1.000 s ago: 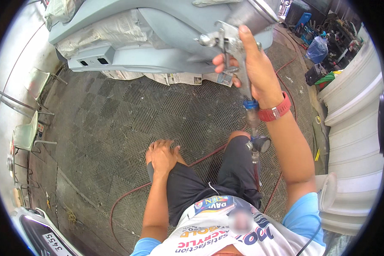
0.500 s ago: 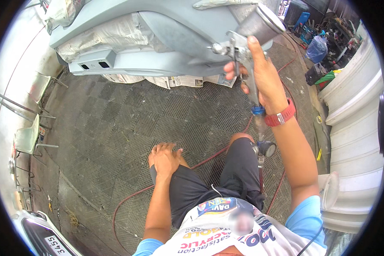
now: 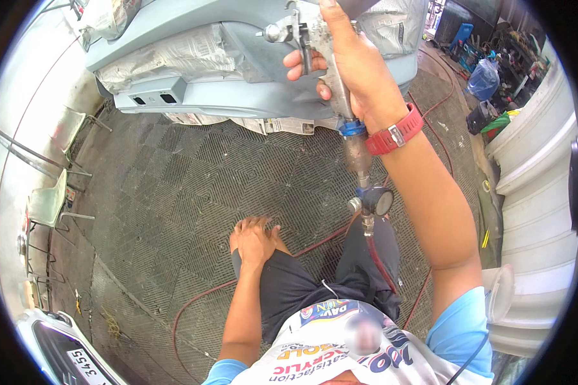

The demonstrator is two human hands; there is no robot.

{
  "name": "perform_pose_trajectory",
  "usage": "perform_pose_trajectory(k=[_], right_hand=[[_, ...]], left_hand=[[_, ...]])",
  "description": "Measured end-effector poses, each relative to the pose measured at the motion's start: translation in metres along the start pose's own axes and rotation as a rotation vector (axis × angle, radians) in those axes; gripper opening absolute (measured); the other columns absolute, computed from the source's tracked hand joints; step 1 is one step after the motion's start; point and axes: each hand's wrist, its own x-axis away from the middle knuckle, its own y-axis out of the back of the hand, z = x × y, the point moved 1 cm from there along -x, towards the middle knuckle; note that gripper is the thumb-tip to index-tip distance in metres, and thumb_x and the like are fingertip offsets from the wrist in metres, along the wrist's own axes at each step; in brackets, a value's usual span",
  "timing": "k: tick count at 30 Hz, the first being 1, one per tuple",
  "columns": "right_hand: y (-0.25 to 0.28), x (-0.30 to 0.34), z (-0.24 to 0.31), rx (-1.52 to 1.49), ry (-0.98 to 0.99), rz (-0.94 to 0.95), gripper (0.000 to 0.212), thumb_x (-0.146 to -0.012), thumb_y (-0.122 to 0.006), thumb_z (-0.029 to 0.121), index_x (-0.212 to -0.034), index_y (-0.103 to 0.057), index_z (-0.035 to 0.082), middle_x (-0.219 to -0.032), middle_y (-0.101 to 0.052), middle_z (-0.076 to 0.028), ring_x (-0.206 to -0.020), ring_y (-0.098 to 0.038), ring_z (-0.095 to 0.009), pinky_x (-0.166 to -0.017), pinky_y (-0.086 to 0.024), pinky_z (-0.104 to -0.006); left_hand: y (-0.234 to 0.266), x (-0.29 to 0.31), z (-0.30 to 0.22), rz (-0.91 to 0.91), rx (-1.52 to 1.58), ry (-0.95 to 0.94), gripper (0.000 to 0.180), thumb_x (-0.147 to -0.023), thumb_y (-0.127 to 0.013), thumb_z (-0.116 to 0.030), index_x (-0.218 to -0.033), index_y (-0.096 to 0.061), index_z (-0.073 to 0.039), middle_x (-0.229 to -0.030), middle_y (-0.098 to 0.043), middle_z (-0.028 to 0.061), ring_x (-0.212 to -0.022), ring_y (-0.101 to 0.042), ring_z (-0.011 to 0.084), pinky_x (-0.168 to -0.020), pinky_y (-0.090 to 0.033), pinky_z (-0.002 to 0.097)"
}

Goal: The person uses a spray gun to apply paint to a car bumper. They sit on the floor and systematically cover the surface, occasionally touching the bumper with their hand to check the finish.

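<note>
My right hand (image 3: 366, 74) is wrapped round the handle of a metal spray gun (image 3: 324, 48), its fingers at the trigger. The gun's nozzle points left, and its cup runs out of the top of the view. Below the grip hang a blue fitting and a small round pressure gauge (image 3: 382, 201), joined to a red air hose (image 3: 380, 263). Behind the gun stands a grey vehicle body panel (image 3: 282, 96), partly masked with newspaper (image 3: 173, 58). My left hand (image 3: 255, 240) rests on my left knee, fingers stretched out and holding nothing.
Dark ribbed mats (image 3: 167, 173) cover the floor, with the red hose looping across them. Pale green chairs (image 3: 47, 204) line the left wall. A vehicle's front with a plate (image 3: 70, 353) is at lower left. Bags and clutter (image 3: 485, 80) lie at far right, beside a white corrugated wall (image 3: 539, 179).
My right hand and the spray gun have moved left and up in the view, nearer the panel, the gauge swinging along. My left hand stays on the knee.
</note>
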Motion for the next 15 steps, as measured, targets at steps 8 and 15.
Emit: perform_pose_trajectory(k=[8, 15], right_hand=[[0.051, 0.026, -0.022, 0.082, -0.146, -0.151, 0.075, -0.111, -0.042, 0.074, -0.132, -0.069, 0.008, -0.097, -0.081, -0.011, -0.083, -0.078, -0.015, -0.047, -0.044, -0.0248], [0.099, 0.049, -0.051, 0.077, -0.218, -0.214, 0.075, -0.110, -0.044, 0.075, -0.128, -0.067, 0.006, -0.092, -0.080, -0.013, -0.078, -0.077, -0.017, -0.047, -0.046, -0.0279]], left_hand=[[-0.004, 0.003, 0.006, -0.007, -0.016, 0.003, 0.042, -0.091, -0.084, -0.036, -0.122, -0.084, -0.007, -0.129, -0.080, 0.0146, -0.132, -0.068, 0.0353, -0.120, -0.044, 0.0507], [0.001, 0.001, -0.005, 0.011, 0.016, -0.006, 0.041, -0.091, -0.085, -0.035, -0.121, -0.084, -0.007, -0.129, -0.080, 0.0156, -0.131, -0.067, 0.0360, -0.118, -0.046, 0.0511]])
